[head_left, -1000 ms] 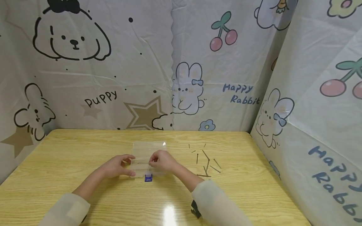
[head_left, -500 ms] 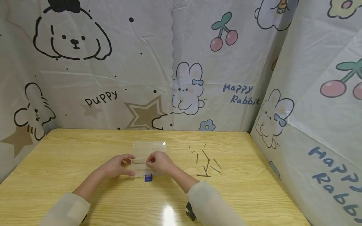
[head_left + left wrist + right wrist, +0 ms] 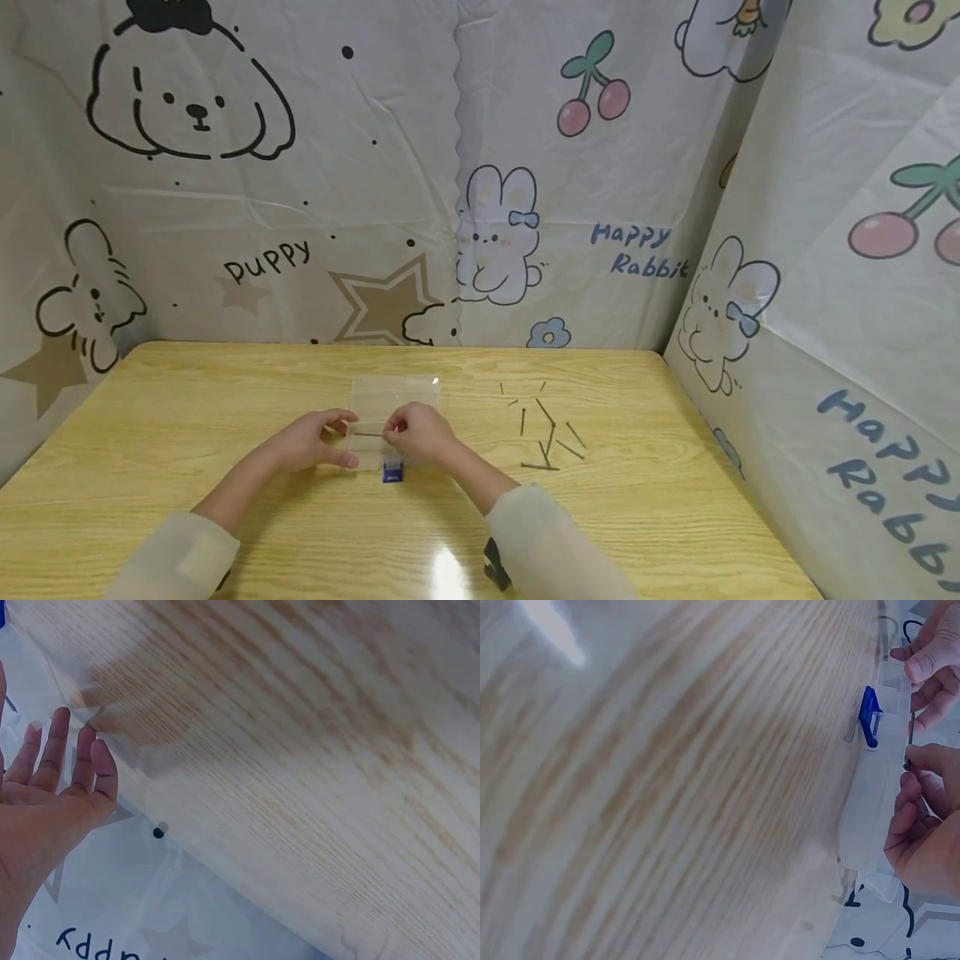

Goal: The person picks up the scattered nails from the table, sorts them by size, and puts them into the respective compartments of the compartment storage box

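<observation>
A clear plastic box [image 3: 369,458] lies on the table with its see-through lid [image 3: 386,392] raised at the far side and a blue latch [image 3: 393,472] at its front. My left hand [image 3: 309,442] holds the box's left end between thumb and fingers; its loosely bent fingers also show in the left wrist view [image 3: 64,769]. Over the box, my right hand [image 3: 423,431] pinches a long thin nail [image 3: 367,434] near its head, the shaft pointing left. In the right wrist view the nail [image 3: 912,729] lies level along the box. Lid and hands partly hide the compartments.
Several loose nails [image 3: 552,437] of different lengths lie on the wooden table [image 3: 315,533] right of the box. Some small ones [image 3: 513,403] lie farther back. A patterned cloth [image 3: 390,192] hangs behind the table and along the sides.
My right hand has moved slightly left over the box with the pinched nail, whose tip now comes close to the left end. The left hand has stayed still.
</observation>
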A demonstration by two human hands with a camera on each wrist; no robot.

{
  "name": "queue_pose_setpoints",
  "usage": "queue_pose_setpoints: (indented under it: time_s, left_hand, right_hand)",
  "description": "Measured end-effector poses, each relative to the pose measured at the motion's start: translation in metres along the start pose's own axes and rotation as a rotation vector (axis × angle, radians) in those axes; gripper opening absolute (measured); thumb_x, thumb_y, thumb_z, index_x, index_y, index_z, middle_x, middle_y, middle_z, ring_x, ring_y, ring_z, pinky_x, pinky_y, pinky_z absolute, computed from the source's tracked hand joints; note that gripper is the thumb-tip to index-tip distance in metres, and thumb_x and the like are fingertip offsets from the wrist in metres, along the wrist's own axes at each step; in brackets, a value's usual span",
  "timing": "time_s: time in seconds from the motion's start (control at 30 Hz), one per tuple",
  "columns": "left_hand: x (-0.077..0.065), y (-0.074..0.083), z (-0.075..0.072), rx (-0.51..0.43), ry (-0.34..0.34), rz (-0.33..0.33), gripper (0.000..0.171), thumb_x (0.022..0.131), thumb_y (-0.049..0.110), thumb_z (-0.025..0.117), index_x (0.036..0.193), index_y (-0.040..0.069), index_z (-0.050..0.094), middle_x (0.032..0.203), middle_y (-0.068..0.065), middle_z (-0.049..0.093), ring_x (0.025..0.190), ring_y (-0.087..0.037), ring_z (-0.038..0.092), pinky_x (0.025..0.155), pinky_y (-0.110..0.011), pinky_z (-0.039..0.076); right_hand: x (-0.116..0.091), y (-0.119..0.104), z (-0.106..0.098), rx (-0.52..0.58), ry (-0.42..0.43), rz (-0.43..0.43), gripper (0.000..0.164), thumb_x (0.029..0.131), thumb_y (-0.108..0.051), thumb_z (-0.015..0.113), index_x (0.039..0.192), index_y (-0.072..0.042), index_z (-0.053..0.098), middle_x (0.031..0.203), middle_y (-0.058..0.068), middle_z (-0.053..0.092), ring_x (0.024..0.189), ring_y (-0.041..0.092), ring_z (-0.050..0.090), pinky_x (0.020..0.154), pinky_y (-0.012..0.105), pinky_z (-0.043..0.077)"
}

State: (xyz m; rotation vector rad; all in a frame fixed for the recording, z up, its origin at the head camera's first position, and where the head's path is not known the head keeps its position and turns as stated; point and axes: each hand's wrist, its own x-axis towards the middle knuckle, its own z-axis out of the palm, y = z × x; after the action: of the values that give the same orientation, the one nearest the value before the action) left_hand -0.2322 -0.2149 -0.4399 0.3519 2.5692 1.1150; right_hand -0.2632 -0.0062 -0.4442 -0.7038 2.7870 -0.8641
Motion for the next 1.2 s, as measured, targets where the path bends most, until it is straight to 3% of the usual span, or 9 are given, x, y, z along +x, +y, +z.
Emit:
queue_pose_setpoints:
  time_s: [0.43, 1.2]
  left_hand:
    - [0.0013, -0.0009, 0.0003, -0.005, -0.007, 0.002, 0.074, 0.074, 0.034, 0.078, 0.132, 0.002, 0.047, 0.123, -0.023, 0.052, 0.108, -0.036, 0.053, 0.088, -0.047, 0.046]
    - [0.0014, -0.0004, 0.0010, 0.016, 0.004, -0.004, 0.074, 0.074, 0.035, 0.078, 0.132, 0.001, 0.046, 0.124, -0.023, 0.053, 0.109, -0.036, 0.053, 0.089, -0.048, 0.046]
  right_hand:
    - [0.0018, 0.0015, 0.0034, 0.044, 0.004, 0.061, 0.013, 0.088, -0.024, 0.063, 0.083, -0.015, 0.071, 0.067, -0.010, 0.055, 0.058, 0.003, 0.045, 0.052, 0.018, 0.035]
    - [0.0012, 0.0026, 0.0007, 0.095, -0.029, 0.065, 0.013, 0.088, -0.024, 0.064, 0.088, -0.014, 0.072, 0.071, -0.008, 0.057, 0.060, 0.004, 0.047, 0.053, 0.019, 0.037]
